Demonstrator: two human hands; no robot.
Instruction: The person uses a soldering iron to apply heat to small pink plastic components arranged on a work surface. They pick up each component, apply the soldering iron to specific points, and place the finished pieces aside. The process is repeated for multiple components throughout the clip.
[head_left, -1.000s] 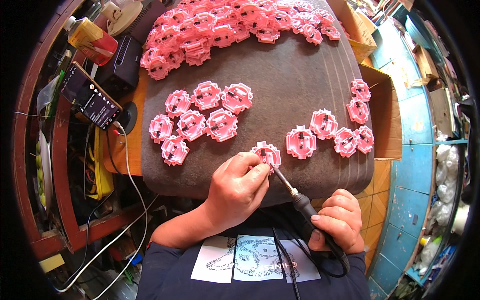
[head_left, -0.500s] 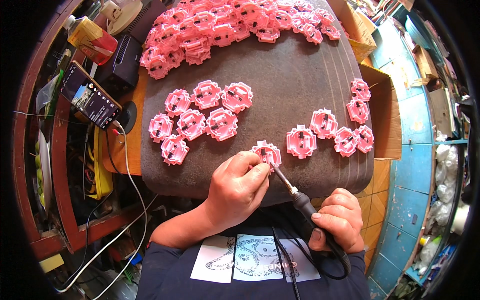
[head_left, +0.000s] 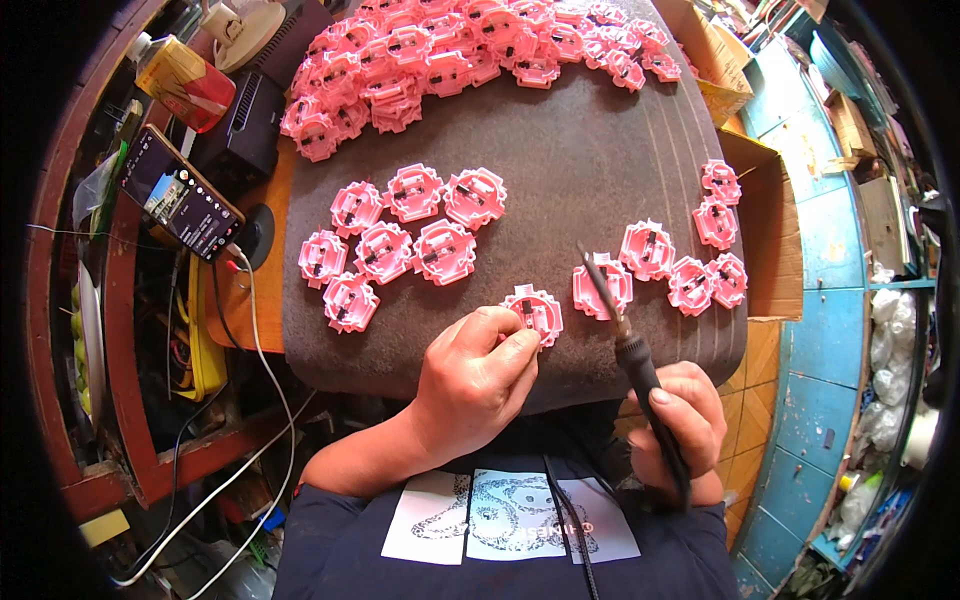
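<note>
My left hand pinches at the near edge of a pink plastic housing by the front of the dark mat. Its fingertips hide part of that piece, and anything small between them cannot be made out. In my right hand is a soldering iron with a black handle, its metal tip angled up and away from me. The tip passes above another pink housing, apart from the one at my left hand. Small black and metal parts sit inside the housings.
A large heap of pink housings covers the far side. Several lie in a group at left and several more at right. A phone, a bottle and white cable are at left; a cardboard box stands right.
The soldering iron's tip has lifted off the housing at my left hand and swung up and to the right. My left hand has stayed in place.
</note>
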